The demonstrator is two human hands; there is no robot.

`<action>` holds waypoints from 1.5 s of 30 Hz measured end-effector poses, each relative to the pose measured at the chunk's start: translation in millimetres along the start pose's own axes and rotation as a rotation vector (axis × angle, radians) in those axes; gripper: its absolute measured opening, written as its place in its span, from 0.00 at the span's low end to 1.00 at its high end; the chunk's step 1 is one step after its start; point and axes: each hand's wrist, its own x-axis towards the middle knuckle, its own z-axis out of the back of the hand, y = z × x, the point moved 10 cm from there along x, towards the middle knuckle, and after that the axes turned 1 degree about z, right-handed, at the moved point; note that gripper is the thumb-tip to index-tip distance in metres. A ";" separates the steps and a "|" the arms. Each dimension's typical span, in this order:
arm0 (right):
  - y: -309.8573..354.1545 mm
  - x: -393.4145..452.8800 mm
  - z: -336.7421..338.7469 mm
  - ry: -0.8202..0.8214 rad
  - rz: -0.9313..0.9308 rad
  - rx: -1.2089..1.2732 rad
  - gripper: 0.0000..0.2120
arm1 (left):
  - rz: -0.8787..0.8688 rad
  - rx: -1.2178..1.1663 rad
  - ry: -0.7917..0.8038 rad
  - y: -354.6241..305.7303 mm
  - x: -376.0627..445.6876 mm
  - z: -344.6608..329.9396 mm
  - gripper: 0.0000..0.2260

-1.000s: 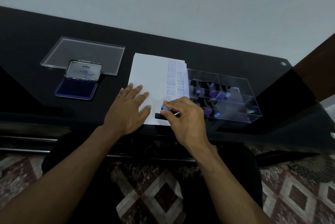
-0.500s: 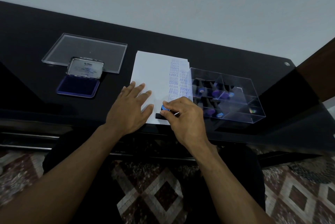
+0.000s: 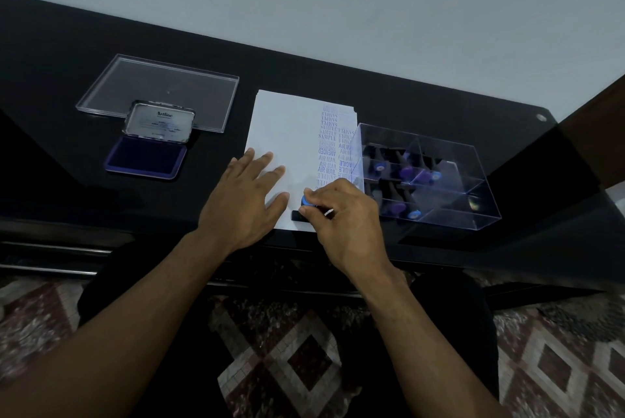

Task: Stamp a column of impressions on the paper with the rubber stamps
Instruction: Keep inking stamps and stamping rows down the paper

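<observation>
Our left hand (image 3: 241, 201) lies flat, fingers straight, on the paper (image 3: 287, 133); our right hand (image 3: 341, 214) grips a stamp (image 3: 302, 211) at the paper's near edge.

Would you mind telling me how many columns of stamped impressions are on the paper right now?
2. One column runs down the paper toward the right hand; a shorter second column lies beside it on the right, partly behind the clear stamp box, so some may be hidden.
</observation>
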 end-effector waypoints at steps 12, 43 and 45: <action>-5.1 2.0 -0.6 0.011 -0.043 0.040 0.08 | -0.003 0.002 -0.003 0.1 0.0 -0.4 0.32; -7.9 4.7 -2.2 0.021 -0.051 0.064 0.06 | 0.002 -0.021 0.001 -1.0 -0.4 1.1 0.34; -8.6 4.4 -2.2 0.019 -0.051 0.064 0.06 | 0.001 -0.022 -0.001 -1.1 -0.6 0.9 0.34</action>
